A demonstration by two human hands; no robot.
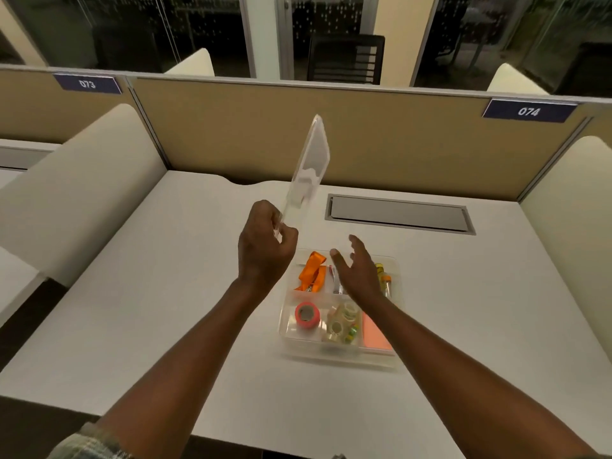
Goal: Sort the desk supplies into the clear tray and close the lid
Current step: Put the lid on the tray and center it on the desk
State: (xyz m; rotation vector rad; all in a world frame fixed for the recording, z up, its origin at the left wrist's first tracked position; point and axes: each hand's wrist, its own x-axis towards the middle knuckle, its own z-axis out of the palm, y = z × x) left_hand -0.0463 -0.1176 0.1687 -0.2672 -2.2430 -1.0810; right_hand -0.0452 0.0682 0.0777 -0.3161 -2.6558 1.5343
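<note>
All supplies (306,314) are sitting sorted in the clear tray (337,359) on the worktop (165,293), so closing appears to be beginning. Right hand (359,273) is hovering above it, grip spread; left hand (265,250) is pinching the clear lid (311,164), upright, just beyond. Next: lowering it squarely onto the rim.

Both bare arms reach out from the near side. The left hand (265,250) pinches the bottom edge of the clear lid (311,164) (held nearly straight up). The right hand (359,271) floats just to its right, fingers spread and loose.
</note>
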